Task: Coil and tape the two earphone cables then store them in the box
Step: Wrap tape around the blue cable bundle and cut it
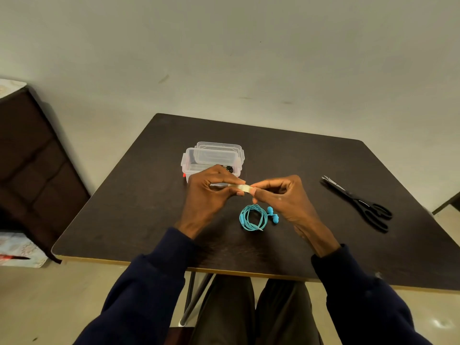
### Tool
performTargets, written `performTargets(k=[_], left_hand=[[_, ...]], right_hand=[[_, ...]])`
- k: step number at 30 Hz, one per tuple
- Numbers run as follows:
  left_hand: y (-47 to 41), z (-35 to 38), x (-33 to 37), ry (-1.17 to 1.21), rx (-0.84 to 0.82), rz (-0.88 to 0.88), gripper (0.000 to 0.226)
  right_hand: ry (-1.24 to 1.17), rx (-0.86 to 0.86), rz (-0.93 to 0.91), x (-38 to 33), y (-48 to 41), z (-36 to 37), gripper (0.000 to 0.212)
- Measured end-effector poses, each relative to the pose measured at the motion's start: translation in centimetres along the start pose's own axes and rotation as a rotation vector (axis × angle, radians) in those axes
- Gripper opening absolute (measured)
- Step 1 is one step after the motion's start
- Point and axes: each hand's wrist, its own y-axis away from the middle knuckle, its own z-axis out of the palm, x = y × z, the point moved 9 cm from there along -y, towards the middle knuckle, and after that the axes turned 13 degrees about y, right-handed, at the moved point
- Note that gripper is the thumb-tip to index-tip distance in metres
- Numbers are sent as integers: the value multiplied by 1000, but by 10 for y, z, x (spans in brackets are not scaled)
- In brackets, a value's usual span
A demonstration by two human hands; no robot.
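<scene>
Found left hand [209, 192] and right hand [281, 195] held above the bench [273, 150], fingers curled, each pinching one end of a short strip of pale tape [242, 187] stretched between them. Located blue earphone cable [252, 217] coiled in a loose ring, flat on the bench just below the right hand's fingers, touched by neither hand, with blue earbuds [272, 215] just beside the ring on its right. Located clear plastic box [211, 158] beyond the left hand, open, with lid [219, 148] resting at its far side. Saw a small dark object [228, 168] inside the box, partly hidden by the left hand; could not confirm as the second cable. Recorded black scissors [358, 202] flat on the bench, well apart to the right, blades pointing away.
</scene>
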Motion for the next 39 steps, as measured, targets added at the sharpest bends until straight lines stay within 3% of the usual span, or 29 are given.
performTargets(k=[17,22,28,32,39], left_hand=[[-2,-15,-21,241,71,-80,29],[-2,-14,-23,269,68,-104,28],[-3,9,-5,30,-125,-49,27],[-3,9,3,-69,-81,1,18],[-1,-5,-1,23,17,-16,18]], right_hand=[[-85,-198,-51,-8,0,3,20],[-85,-132,-34,-7,-1,-2,20],[-33,-68,-52,-4,0,-2,22],[-33,-60,-38,-1,-1,3,20],[-70,-100,-29,-1,-4,9,22]])
